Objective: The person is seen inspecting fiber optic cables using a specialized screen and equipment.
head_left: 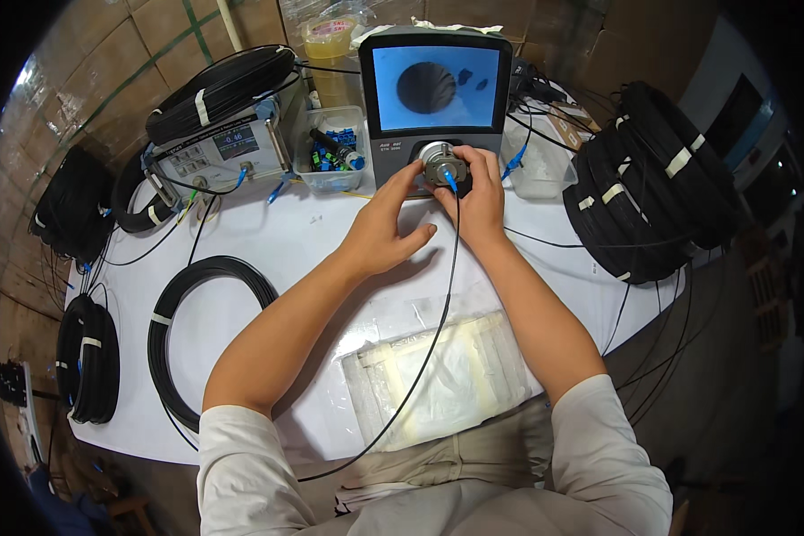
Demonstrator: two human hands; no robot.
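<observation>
While curled half-closed, left hand (382, 223) and right hand (479, 198) around metal port (441, 164).

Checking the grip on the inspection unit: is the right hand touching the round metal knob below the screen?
Touching. The head view shows the right hand with its fingers curled against the round metal knob, no gap visible between them.

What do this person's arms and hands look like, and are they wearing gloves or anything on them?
No gloves: the left hand and right hand are bare, with no rings, watch or bands that I can see. Both forearms are uncovered too. The person wears a white short-sleeved top; the left sleeve and right sleeve are loose, plain, and end about at the elbows.
</observation>
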